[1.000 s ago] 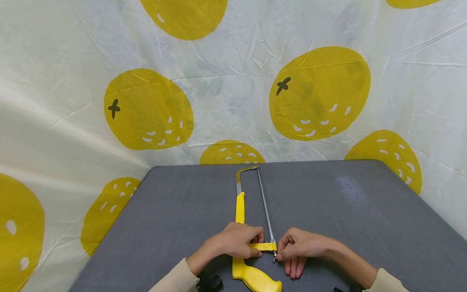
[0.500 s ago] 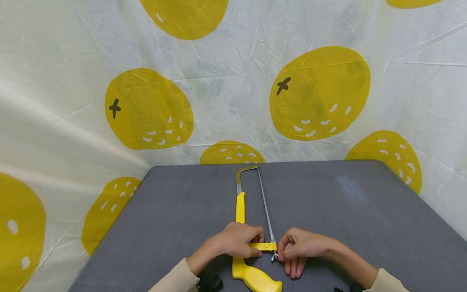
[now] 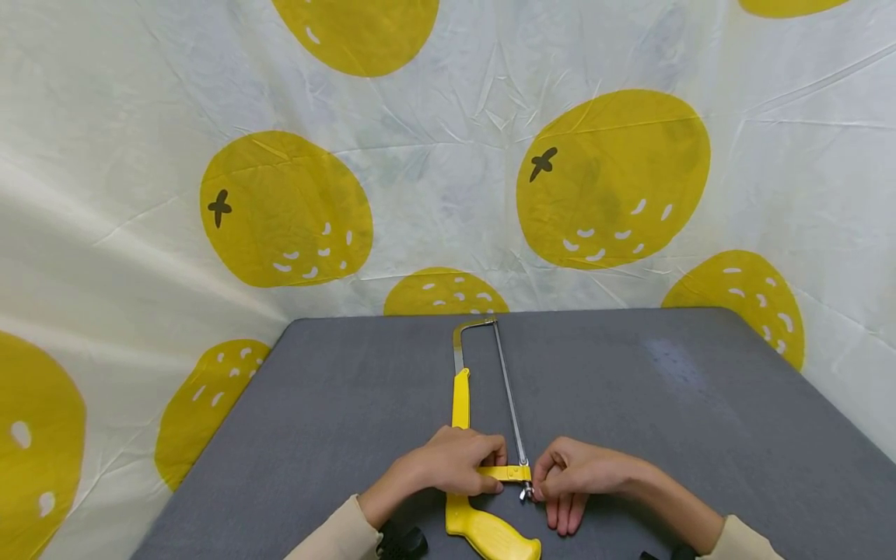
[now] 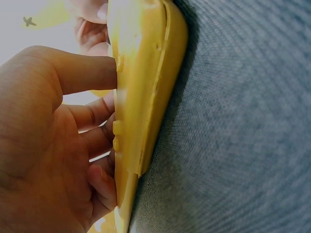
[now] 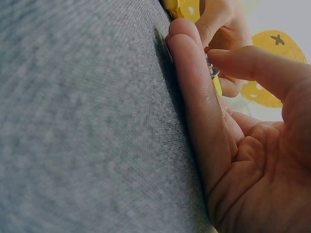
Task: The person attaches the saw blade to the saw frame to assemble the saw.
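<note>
A hacksaw [image 3: 460, 400] with a yellow frame lies flat on the grey table, its curved handle [image 3: 493, 535] toward me. The thin metal blade [image 3: 509, 389] runs along its right side. My left hand [image 3: 458, 460] holds the frame, thumb and fingers about the short yellow crosspiece [image 3: 507, 473]. Beside the crosspiece's end, my right hand [image 3: 588, 469] has thumb and forefinger at the small metal wing nut [image 3: 526, 492], its other fingers resting on the table. The right wrist view shows the nut [image 5: 214, 72] partly hidden by the thumb; the left wrist view shows the yellow handle [image 4: 146, 87] close up.
The grey cloth-covered table [image 3: 364, 381] reaches back to a white curtain [image 3: 434, 187] printed with yellow fruit, which also hangs at both sides. A pale mark [image 3: 672, 364] shows on the table's right part.
The wing nut has turned a little, its wings showing at a different angle. Both hands and the hacksaw stay in place.
</note>
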Demonstrator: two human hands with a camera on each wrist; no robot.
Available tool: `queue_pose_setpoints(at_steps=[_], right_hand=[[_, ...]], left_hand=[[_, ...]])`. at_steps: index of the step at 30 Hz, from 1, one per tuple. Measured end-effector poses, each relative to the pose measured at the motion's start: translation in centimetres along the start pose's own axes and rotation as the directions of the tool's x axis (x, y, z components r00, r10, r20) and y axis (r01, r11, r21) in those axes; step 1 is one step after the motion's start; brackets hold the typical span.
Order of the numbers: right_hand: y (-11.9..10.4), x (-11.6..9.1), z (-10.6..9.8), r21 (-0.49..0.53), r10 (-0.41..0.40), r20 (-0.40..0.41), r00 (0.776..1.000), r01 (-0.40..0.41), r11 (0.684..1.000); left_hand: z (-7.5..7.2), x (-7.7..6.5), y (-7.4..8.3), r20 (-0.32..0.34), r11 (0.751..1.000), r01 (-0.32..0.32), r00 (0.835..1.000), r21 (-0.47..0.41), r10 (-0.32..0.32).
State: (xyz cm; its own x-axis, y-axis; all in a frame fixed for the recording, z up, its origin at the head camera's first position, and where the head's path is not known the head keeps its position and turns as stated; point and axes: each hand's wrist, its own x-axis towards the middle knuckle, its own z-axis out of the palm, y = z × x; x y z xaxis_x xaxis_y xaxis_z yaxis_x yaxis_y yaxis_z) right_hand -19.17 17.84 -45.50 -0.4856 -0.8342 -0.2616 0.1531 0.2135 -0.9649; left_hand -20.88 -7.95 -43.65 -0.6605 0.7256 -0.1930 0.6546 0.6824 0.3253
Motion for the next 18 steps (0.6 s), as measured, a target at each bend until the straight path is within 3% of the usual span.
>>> queue_pose_setpoints(at_steps=[18], right_hand=[[0.0,0.0,0.04,0.018,0.001,0.0,1.0,-0.001,1.0]], left_hand=[[0.03,0.09,-0.15,0.003,1.0,0.002,1.0,-0.013,-0.002]])
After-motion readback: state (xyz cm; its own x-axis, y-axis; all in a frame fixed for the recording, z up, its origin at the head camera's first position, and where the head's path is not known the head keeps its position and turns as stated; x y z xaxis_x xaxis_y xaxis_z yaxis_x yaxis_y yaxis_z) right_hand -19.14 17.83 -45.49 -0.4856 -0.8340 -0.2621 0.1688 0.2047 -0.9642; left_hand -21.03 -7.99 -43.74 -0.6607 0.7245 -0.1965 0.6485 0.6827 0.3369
